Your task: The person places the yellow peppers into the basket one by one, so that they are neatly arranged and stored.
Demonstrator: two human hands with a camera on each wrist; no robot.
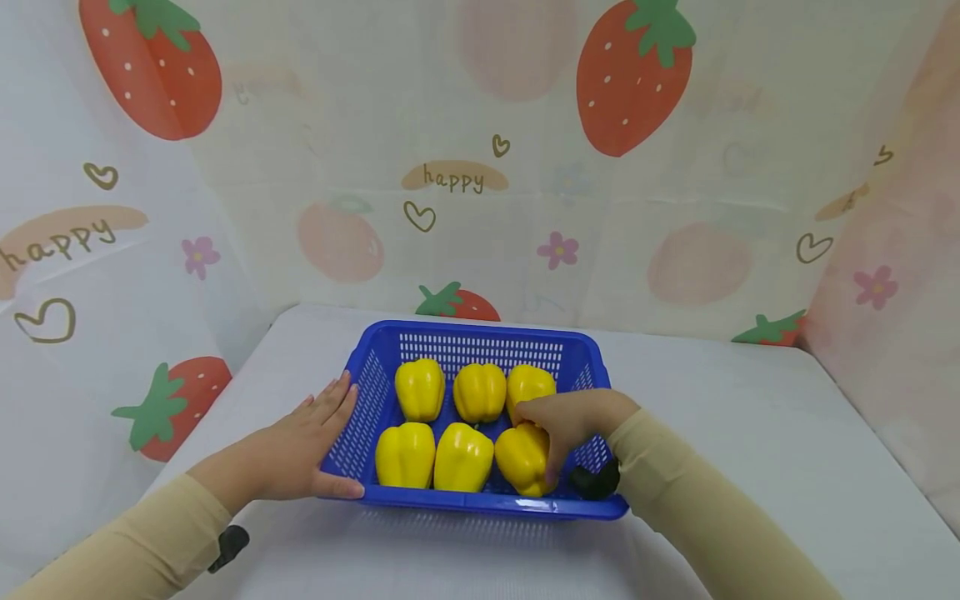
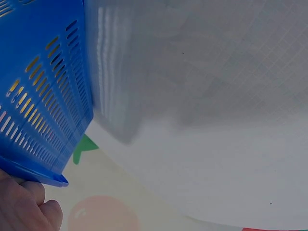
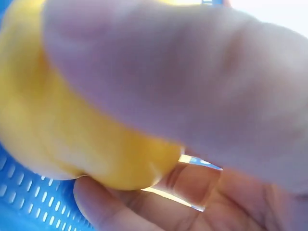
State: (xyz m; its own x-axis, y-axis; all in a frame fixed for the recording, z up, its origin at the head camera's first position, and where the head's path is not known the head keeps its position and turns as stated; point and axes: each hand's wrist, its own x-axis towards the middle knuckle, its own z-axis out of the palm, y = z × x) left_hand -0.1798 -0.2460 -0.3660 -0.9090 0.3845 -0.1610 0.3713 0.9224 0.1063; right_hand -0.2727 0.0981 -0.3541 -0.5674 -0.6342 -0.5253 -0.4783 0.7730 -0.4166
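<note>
My right hand (image 1: pixel 573 421) grips a yellow bell pepper (image 1: pixel 521 457) at the front right inside a blue plastic basket (image 1: pixel 495 500). In the right wrist view, the thumb (image 3: pixel 168 82) crosses one side of this pepper (image 3: pixel 96 139) while fingers curl beneath it. Several other yellow bell peppers (image 1: pixel 463 458) stand in two rows in the basket. My left hand (image 1: pixel 296 450) rests on the basket's left front corner, its fingers along the side rim and its thumb on the front rim. Seen from the left wrist, fingertips (image 2: pixel 36 204) lie at the rim beside the slotted wall (image 2: pixel 43 96).
Under the basket is a white-covered table (image 1: pixel 735 433). A printed curtain (image 1: pixel 630 208) with strawberries and "happy" lettering stands behind it and along both sides. Small black pieces (image 1: pixel 596 479) show by each wrist.
</note>
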